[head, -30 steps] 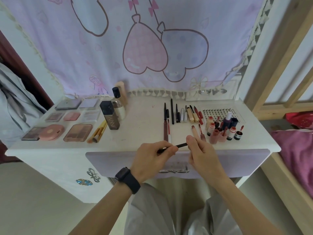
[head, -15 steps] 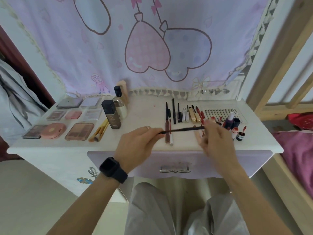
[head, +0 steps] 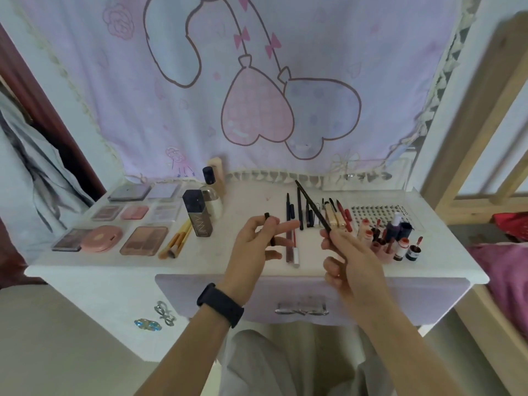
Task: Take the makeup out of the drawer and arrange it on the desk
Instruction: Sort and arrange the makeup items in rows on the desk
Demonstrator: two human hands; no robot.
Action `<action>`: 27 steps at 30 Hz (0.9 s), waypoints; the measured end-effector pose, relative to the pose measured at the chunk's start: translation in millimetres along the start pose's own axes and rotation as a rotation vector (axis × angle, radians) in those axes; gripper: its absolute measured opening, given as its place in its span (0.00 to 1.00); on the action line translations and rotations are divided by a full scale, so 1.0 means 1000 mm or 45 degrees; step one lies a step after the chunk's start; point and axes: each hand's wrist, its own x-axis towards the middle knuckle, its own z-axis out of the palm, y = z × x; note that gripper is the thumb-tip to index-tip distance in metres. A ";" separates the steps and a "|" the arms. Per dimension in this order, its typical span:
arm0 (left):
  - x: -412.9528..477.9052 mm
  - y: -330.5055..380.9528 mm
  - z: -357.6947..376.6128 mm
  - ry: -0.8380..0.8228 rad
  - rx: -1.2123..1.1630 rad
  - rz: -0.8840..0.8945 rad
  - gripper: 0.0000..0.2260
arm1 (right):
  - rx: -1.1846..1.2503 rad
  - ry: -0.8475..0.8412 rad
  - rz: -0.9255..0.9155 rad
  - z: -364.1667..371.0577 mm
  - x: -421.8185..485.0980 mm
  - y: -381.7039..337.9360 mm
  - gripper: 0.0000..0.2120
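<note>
Black plastic now comes apart in your hands: your left hand (head: pixel 251 247) pinches the short black cap (head: pixel 267 215) between thumb and curled fingers, forefinger straight; your right hand (head: pixel 351 261) grips the slim black liner pencil (head: pixel 311 204) low on its barrel. Half a second ago it was one level stick between both. That is likely a check before laying it down. It hangs above the white bench (head: pixel 114 270), slanting up and away leftward, tip toward the lilac curtain (head: pixel 285 67).
</note>
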 end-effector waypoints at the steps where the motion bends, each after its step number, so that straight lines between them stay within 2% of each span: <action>1: 0.000 0.001 0.006 -0.023 -0.058 -0.023 0.11 | -0.022 0.017 0.010 0.001 0.001 0.003 0.10; 8: 0.001 0.001 0.026 -0.043 -0.215 -0.105 0.23 | -0.130 -0.012 0.054 0.000 -0.002 0.012 0.09; 11: 0.001 0.000 0.029 -0.043 -0.208 -0.124 0.22 | -0.214 -0.065 0.124 0.000 -0.004 0.014 0.09; 13: 0.002 0.000 0.029 0.028 -0.183 -0.149 0.21 | -0.383 -0.023 0.034 0.000 -0.005 0.016 0.08; 15: 0.003 0.000 0.029 0.075 -0.129 -0.172 0.21 | -0.585 0.064 -0.167 -0.002 -0.005 0.016 0.07; 18: 0.005 -0.003 0.027 0.081 -0.076 -0.180 0.21 | -0.702 0.017 -0.362 -0.003 -0.003 0.013 0.06; 21: 0.005 -0.005 0.027 0.080 -0.031 -0.183 0.16 | -0.761 -0.081 -0.442 0.002 0.000 0.015 0.04; 27: 0.011 -0.004 0.021 0.046 0.047 -0.209 0.12 | -0.815 -0.015 -0.455 0.009 0.010 0.023 0.03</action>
